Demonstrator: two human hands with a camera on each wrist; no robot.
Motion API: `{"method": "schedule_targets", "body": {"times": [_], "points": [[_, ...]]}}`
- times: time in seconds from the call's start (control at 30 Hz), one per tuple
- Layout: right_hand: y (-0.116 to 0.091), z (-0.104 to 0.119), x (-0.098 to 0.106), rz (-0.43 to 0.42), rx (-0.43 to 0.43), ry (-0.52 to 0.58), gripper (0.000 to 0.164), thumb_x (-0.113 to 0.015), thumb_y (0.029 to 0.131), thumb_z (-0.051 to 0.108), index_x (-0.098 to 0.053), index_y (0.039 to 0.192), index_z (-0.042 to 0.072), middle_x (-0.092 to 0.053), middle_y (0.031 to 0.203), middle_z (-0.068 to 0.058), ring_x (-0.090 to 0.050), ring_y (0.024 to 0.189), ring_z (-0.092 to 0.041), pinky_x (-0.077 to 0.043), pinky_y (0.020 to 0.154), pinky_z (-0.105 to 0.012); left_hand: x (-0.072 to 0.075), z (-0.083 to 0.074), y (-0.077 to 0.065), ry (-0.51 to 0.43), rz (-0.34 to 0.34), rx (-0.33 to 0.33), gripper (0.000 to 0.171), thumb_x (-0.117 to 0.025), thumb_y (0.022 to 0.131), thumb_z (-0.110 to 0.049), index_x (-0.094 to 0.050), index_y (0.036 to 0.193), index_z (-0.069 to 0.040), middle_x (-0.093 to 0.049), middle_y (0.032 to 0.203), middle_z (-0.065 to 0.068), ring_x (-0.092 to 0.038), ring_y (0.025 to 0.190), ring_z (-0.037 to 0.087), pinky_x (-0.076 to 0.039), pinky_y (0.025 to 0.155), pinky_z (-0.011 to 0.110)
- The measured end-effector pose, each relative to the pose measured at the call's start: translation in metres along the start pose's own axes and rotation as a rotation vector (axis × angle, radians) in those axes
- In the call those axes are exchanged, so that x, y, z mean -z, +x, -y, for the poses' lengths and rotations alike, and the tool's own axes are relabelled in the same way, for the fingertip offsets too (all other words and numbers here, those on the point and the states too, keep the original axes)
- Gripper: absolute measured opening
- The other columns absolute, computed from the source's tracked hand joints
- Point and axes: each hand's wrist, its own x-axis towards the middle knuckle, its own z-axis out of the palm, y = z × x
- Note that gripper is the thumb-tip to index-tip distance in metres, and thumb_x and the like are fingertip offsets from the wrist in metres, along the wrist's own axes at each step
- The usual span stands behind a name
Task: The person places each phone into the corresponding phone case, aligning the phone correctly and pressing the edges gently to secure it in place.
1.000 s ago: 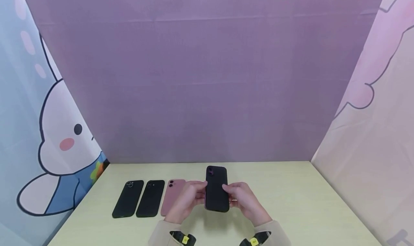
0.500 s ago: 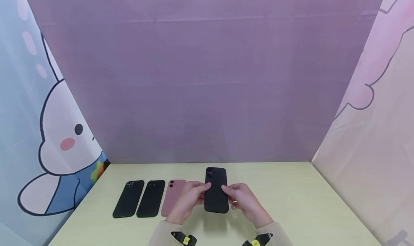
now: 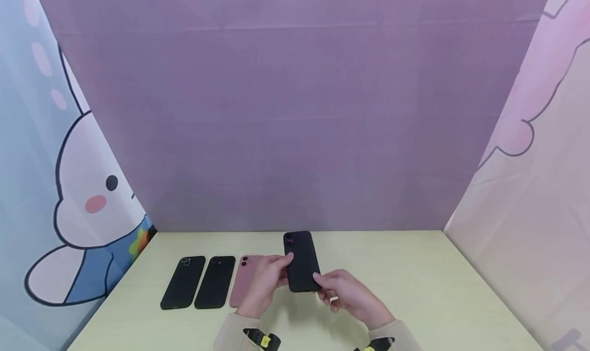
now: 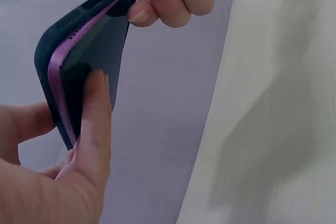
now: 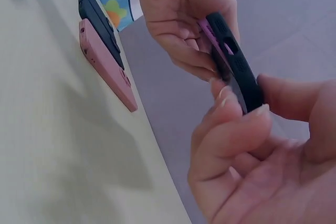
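Note:
A black phone case (image 3: 302, 264) with a purple-edged phone (image 4: 55, 65) in it is held above the table, camera end away from me. At the bottom end, the left wrist view shows a gap between the phone's purple edge and the case wall. My left hand (image 3: 266, 280) grips the left side, thumb on the case back and fingers against the screen side. My right hand (image 3: 349, 292) pinches the lower right corner, thumb on the back and curled fingertips at the rim. In the right wrist view, a purple strip shows beside the case (image 5: 241, 66).
On the pale table (image 3: 415, 289), left of the hands, lie a black case (image 3: 183, 283), another black case (image 3: 214, 283) and a pink case (image 3: 246, 276), side by side. My left forearm partly covers the pink one. A purple cloth (image 3: 295, 110) hangs behind the table.
The cased phone has shifted slightly left and away from me and tilted, its top leaning left. My right hand has slid from its right side down to the lower right corner.

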Motion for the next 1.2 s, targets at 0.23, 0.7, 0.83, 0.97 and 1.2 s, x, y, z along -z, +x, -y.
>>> {"method": "schedule_targets", "body": {"times": [0.23,0.7,0.83,0.97,1.2], "points": [[0.000,-0.003,-0.004,0.002,0.039,0.010,0.036,-0.061,0.102,0.033,-0.062,0.077,0.007,-0.053,0.068,0.000,-0.045,0.060,-0.010,-0.038,0.052,-0.022,0.001,0.001,0.000,-0.011,0.010,-0.002,0.040,-0.064,0.102,-0.027,-0.063,0.113,0.011,-0.072,0.090,0.009,-0.070,0.077,0.016,-0.059,0.072,0.028],[0.001,-0.004,-0.004,-0.100,0.044,-0.042,0.042,-0.062,0.101,0.039,-0.058,0.073,0.008,-0.050,0.065,0.002,-0.042,0.057,-0.011,-0.038,0.052,-0.024,0.005,0.000,-0.002,0.037,0.100,-0.008,0.046,-0.054,0.107,-0.030,-0.058,0.120,0.013,-0.072,0.095,0.009,-0.070,0.083,0.017,-0.059,0.078,0.030],[0.001,-0.006,-0.005,-0.118,0.057,-0.021,0.042,-0.063,0.101,0.039,-0.058,0.073,0.008,-0.051,0.065,0.002,-0.042,0.057,-0.010,-0.039,0.051,-0.023,0.005,0.001,-0.004,0.037,0.094,0.006,0.045,-0.051,0.108,-0.030,-0.058,0.119,0.013,-0.072,0.092,0.007,-0.069,0.079,0.016,-0.058,0.076,0.029],[0.000,-0.006,-0.006,-0.146,0.062,0.007,0.042,-0.064,0.100,0.038,-0.059,0.072,0.008,-0.053,0.064,0.002,-0.043,0.056,-0.009,-0.039,0.051,-0.022,0.004,-0.001,-0.007,0.039,0.090,0.014,0.045,-0.049,0.109,-0.031,-0.060,0.118,0.012,-0.071,0.090,0.006,-0.067,0.078,0.015,-0.058,0.074,0.028],[-0.001,-0.003,-0.010,-0.236,0.053,-0.009,0.041,-0.069,0.097,0.038,-0.063,0.071,0.007,-0.052,0.059,0.003,-0.043,0.051,-0.008,-0.037,0.050,-0.021,-0.002,-0.004,-0.011,0.052,0.105,0.000,0.044,-0.051,0.108,-0.030,-0.062,0.117,0.012,-0.072,0.090,0.007,-0.069,0.078,0.016,-0.059,0.075,0.030]]}}
